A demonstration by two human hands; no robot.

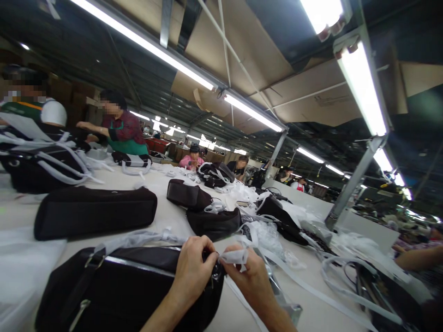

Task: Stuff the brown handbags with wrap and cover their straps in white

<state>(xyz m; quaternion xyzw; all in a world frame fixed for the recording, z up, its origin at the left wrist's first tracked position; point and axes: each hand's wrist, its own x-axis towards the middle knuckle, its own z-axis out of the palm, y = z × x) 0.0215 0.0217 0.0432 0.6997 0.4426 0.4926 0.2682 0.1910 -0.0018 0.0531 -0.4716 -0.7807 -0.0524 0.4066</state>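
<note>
A black handbag (138,290) lies in front of me, its metal zip running along the top and its handle wrapped in white film. My left hand (195,267) is closed at the bag's right end, thumb and fingers pinched by the zip end; what they pinch is hidden. Just to its right, my right hand (249,274) pinches a strip of white wrapping (235,257) close to the same corner. The fingertips of both hands nearly meet there.
Another black bag (97,212) lies behind mine, with several more across the white table (162,216). Long white strips (304,276) and crumpled clear plastic (265,240) lie to the right. Co-workers (121,124) stand at the far side. A metal post (356,184) rises at right.
</note>
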